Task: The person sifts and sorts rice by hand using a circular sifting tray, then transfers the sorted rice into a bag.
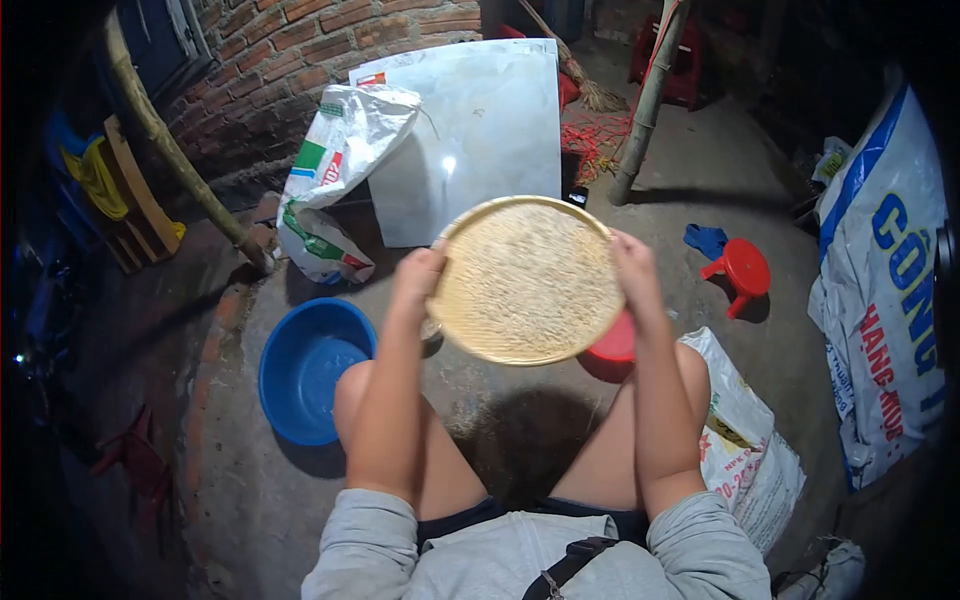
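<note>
Between my two hands a round woven winnowing tray (455, 320) is held up in front of my knees. A layer of pale grain (540, 275), slightly blurred, covers much of it, mostly toward the right and middle. My left hand (420, 275) grips the left rim. Gripping the right rim is my right hand (634, 268). Below and left of the tray, a blue basin (315, 370) stands on the floor. Part of a red basin (614, 342) shows beneath the tray's right side, the remainder hidden.
A white sack (335, 180) leans beside a pale board (480, 130) ahead. To the right are a red stool (746, 267), a blue cloth-like item (706, 239), a crumpled sack (740, 440) and a tall printed sack (885, 280). Bamboo poles (648, 105) rise from the floor.
</note>
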Demonstrator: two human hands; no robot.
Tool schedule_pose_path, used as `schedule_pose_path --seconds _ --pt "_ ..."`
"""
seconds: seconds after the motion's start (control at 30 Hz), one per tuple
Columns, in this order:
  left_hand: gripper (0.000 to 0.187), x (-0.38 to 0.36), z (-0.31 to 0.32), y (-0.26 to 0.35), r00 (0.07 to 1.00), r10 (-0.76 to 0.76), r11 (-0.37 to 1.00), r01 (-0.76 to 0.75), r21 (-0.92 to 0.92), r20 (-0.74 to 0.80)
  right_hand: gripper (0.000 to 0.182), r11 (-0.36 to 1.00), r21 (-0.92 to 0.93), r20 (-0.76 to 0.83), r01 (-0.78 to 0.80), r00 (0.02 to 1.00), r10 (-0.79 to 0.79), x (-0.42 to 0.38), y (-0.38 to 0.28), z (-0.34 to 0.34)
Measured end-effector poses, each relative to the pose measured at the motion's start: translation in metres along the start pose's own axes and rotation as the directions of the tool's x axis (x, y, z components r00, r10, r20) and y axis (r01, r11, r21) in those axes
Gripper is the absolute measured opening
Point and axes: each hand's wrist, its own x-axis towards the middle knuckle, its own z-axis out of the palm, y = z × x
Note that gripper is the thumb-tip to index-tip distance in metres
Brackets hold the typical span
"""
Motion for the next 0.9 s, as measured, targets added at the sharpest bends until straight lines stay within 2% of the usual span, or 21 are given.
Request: schedule_pose_path --seconds 0.03,0.07,0.13,0.17,0.23,0.27,0.33,0.4,0.43,0.47,0.5,0.53,0.6,0.63,0.67,0.7,0.73,0.77,0.8,0.87,0.9 --pt "0.034 0.012 -0.023 0.004 0.986 -0.098 0.985 0.116 -0.13 0.138 0.033 0.955 -0.212 -0.041 0.206 0.975 -0.22 -0.007 -0.005 0.023" --pt "0.031 0.001 -0.029 0.024 0.936 -0.196 0.844 0.312 -0.436 0.291 0.035 0.919 -0.358 0.015 0.164 0.985 -0.17 -0.014 -0.007 0.037" --pt "0.027 -0.019 -0.025 0.044 0.935 -0.173 0.763 0.326 -0.557 0.31 0.034 0.856 -0.423 0.029 0.298 0.948 -0.316 -0.002 0.01 0.039" --pt "0.027 -0.002 -0.02 0.022 0.971 -0.171 0.83 0.232 -0.507 0.166 0.034 0.859 -0.415 0.035 0.299 0.949 -0.313 0.009 0.014 0.027" --pt "0.023 -0.003 0.016 0.003 0.993 -0.061 0.954 0.028 -0.299 -0.1 0.033 0.962 -0.273 0.009 -0.007 1.0 0.01 0.032 0.018 -0.008" --pt "0.023 -0.031 0.041 0.018 0.993 -0.033 0.945 -0.004 -0.326 -0.11 0.033 0.962 -0.273 0.006 -0.011 1.0 0.014 0.032 0.016 -0.01" --pt "0.023 -0.024 0.031 0.011 0.997 -0.031 0.939 0.007 -0.344 -0.065 0.029 0.971 0.13 0.049 -0.202 0.979 0.197 0.024 0.001 -0.015" --pt "0.025 0.009 -0.019 0.002 0.994 -0.106 0.933 0.107 -0.343 0.022 0.029 0.994 0.057 -0.009 -0.09 0.996 0.091 0.001 -0.001 0.022" --pt "0.026 -0.007 -0.034 0.027 0.96 -0.208 0.835 0.274 -0.477 0.188 0.028 0.957 -0.238 -0.068 0.165 0.98 -0.186 -0.012 0.001 0.048" --pt "0.029 -0.029 -0.043 0.046 0.961 -0.16 0.811 0.259 -0.525 0.227 0.027 0.777 -0.509 -0.043 0.37 0.891 -0.452 -0.018 0.003 0.061" --pt "0.027 -0.037 -0.044 0.054 0.965 -0.153 0.826 0.243 -0.508 0.212 0.027 0.778 -0.505 -0.036 0.374 0.891 -0.452 -0.019 -0.004 0.059" --pt "0.026 -0.041 -0.046 0.058 0.97 -0.144 0.844 0.224 -0.487 0.195 0.028 0.826 -0.434 -0.011 0.361 0.914 -0.405 -0.018 -0.017 0.054" --pt "0.024 -0.012 -0.028 0.017 0.997 0.037 0.947 -0.058 -0.317 -0.072 0.028 0.872 -0.344 0.015 0.349 0.93 -0.366 -0.003 -0.02 0.033" --pt "0.023 -0.031 0.002 0.02 0.978 0.114 0.967 -0.15 -0.206 -0.174 0.028 0.981 -0.179 0.049 0.072 0.997 -0.064 0.007 -0.009 0.01" --pt "0.021 -0.06 0.024 0.039 0.985 0.083 0.945 -0.125 -0.303 -0.148 0.029 0.972 -0.034 0.131 -0.234 0.963 0.236 0.011 -0.002 -0.001" --pt "0.022 -0.053 0.017 0.037 0.993 0.047 0.927 -0.082 -0.366 -0.104 0.029 0.972 -0.037 0.13 -0.234 0.963 0.237 0.007 -0.002 0.004" --pt "0.022 -0.039 0.004 0.033 0.998 0.014 0.9 -0.038 -0.434 -0.057 0.029 0.991 -0.103 0.051 -0.08 0.995 0.086 0.0 -0.005 0.013" --pt "0.023 -0.02 -0.022 0.029 0.999 -0.037 0.923 0.025 -0.384 -0.024 0.029 0.98 -0.186 -0.009 0.074 0.997 -0.077 -0.006 -0.009 0.023" --pt "0.025 -0.019 -0.041 0.034 0.986 -0.129 0.854 0.166 -0.493 0.11 0.029 0.974 -0.207 0.009 0.087 0.996 -0.087 -0.016 -0.016 0.037" --pt "0.026 -0.045 -0.055 0.057 0.982 -0.1 0.814 0.175 -0.555 0.162 0.029 0.931 -0.273 -0.044 0.243 0.963 -0.264 -0.038 -0.027 0.07" --pt "0.026 -0.035 -0.056 0.047 0.983 -0.101 0.835 0.167 -0.524 0.153 0.028 0.943 -0.258 -0.07 0.212 0.969 -0.237 -0.033 -0.027 0.064"
